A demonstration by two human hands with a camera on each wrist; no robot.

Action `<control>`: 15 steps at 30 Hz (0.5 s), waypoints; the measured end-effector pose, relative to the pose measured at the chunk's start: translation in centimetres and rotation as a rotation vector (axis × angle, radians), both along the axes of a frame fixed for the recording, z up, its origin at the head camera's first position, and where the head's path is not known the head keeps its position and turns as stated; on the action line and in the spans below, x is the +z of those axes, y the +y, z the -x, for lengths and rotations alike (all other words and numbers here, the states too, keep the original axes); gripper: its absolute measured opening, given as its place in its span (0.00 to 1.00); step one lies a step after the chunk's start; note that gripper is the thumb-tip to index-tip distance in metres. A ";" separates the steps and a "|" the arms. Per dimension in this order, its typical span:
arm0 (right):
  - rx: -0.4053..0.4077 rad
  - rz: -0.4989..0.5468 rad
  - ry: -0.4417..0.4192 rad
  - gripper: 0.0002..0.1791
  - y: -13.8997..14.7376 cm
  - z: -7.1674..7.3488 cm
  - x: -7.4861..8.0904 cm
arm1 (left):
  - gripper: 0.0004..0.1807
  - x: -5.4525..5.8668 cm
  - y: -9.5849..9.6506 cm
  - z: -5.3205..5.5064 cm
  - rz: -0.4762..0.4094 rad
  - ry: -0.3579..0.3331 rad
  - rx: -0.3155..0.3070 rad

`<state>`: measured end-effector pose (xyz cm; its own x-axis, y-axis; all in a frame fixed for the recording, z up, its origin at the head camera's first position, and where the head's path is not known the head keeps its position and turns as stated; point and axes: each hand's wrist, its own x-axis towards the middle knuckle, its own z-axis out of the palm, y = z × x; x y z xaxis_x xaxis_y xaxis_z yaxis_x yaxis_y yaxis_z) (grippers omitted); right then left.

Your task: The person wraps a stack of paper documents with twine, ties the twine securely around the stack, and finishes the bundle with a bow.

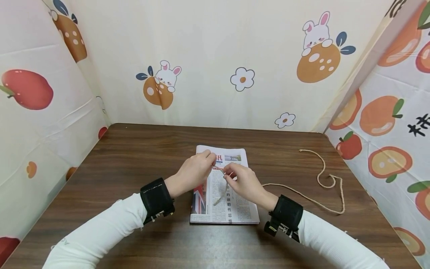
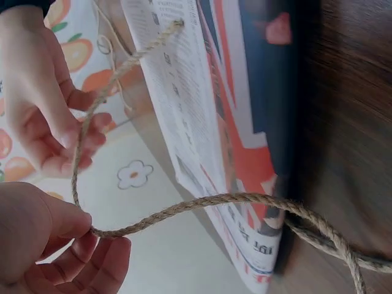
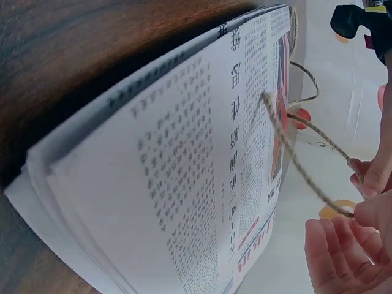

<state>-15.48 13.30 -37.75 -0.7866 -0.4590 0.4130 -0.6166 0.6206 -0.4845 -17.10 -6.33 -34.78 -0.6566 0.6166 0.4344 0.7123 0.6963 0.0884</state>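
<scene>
A folded stack of newspapers point(image 1: 243, 211) lies on the table. Above its far half, my left hand point(image 1: 197, 170) pinches a thin twisted rope point(image 2: 184, 208) between thumb and fingertips. My right hand point(image 1: 244, 182) is close by on the right, its thumb and fingers pinching the same rope near one end. That short end point(image 3: 294, 153) hangs down over the printed top page. From my left hand the rope runs past the stack's left side in the left wrist view. Part of its course near the stack is hidden.
On the right of the brown wooden table point(image 1: 134, 157), the rope's long tail point(image 1: 342, 194) lies in loose bends. Printed cloth point(image 1: 201, 33) hangs behind the table and along both sides. Each wrist wears a black band point(image 1: 157, 200) with a camera.
</scene>
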 end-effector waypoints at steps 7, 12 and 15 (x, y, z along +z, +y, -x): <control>-0.035 -0.042 0.070 0.07 0.1 -0.1 0.1 | 0.05 0.1 0.5 -0.4 -0.015 0.002 -0.004; -0.004 -0.090 0.192 0.09 1.1 0.2 0.1 | 0.06 0.1 0.3 -0.6 0.004 -0.017 0.001; 0.004 -0.114 0.268 0.10 2.0 0.5 0.0 | 0.07 0.4 0.0 -0.9 0.020 -0.042 0.004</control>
<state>-15.98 15.33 -37.80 -0.6545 -0.5171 0.5516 -0.7156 0.6591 -0.2313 -16.21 -6.31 -34.40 -0.6768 0.6218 0.3940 0.7051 0.7013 0.1045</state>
